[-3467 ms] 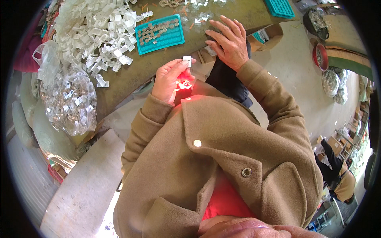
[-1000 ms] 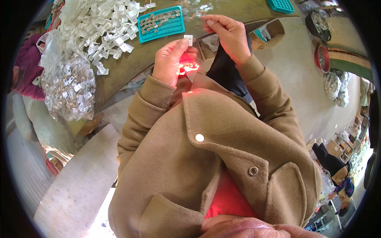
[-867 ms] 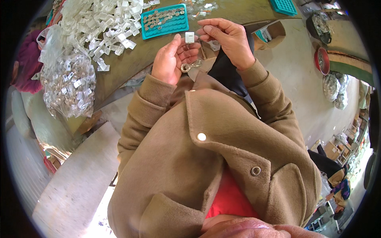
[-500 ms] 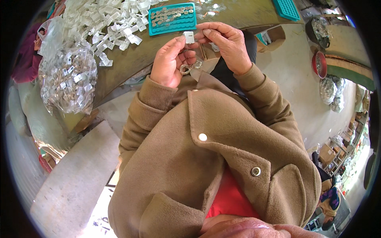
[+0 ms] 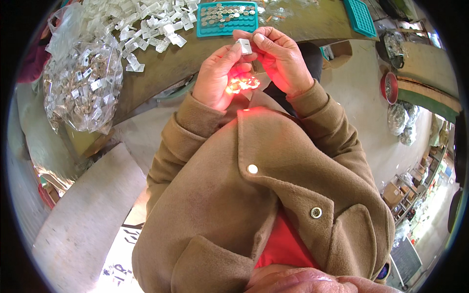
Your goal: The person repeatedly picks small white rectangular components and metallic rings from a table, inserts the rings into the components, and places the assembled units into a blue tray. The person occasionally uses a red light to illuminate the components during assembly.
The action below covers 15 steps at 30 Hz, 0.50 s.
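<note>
My left hand (image 5: 213,80) pinches a small white plastic battery case (image 5: 245,47) between thumb and fingers. Below it hangs a small coil of wire string lights (image 5: 243,85), glowing red and tinting my fingers and coat. My right hand (image 5: 285,59) is closed at the case's upper right side, thumb against the forefinger. What it pinches, if anything, is too small to make out. Just beyond both hands lies a teal tray (image 5: 228,29) with round pockets, holding several silver coin cells (image 5: 227,11).
White plastic cases (image 5: 146,24) are heaped on the table at the left. A clear bag (image 5: 83,90) of similar pieces and wire stands nearer me. A second teal tray (image 5: 360,18) lies at the right table end, with an open cardboard box (image 5: 340,54) below it.
The string light coil has gone from unlit to glowing red. My right fingers have come closer to the case, which has tilted. The view has shifted slightly.
</note>
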### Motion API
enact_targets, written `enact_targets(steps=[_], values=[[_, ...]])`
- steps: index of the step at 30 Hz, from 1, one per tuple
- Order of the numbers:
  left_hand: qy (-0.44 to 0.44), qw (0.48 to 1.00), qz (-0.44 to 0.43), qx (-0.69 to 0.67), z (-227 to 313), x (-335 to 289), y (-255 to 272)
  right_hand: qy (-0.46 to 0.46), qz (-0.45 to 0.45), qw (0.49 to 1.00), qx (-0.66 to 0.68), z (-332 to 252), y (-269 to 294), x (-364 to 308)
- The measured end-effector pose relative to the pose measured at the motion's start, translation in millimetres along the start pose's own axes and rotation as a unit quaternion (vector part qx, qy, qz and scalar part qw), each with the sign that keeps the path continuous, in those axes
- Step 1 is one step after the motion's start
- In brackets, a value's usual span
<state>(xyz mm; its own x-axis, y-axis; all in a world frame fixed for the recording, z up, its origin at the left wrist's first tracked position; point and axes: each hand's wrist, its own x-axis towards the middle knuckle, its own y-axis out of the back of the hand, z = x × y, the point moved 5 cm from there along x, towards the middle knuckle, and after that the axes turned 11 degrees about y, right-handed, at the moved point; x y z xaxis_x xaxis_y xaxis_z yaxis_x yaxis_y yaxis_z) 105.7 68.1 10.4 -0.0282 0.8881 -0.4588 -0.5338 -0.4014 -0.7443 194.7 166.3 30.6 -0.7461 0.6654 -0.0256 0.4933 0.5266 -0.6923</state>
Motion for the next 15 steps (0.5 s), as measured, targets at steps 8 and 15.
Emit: enact_targets(steps=[8, 15], values=[[0.002, 1.0, -0.013, -0.023, 0, 3, 2, 0.126, -0.003, 0.952, -0.278, -7, -3, 2], [-0.037, 0.997, 0.048, 0.049, 4, 6, 8, 0.1, -0.033, 0.89, -0.444, -12, -4, 5]])
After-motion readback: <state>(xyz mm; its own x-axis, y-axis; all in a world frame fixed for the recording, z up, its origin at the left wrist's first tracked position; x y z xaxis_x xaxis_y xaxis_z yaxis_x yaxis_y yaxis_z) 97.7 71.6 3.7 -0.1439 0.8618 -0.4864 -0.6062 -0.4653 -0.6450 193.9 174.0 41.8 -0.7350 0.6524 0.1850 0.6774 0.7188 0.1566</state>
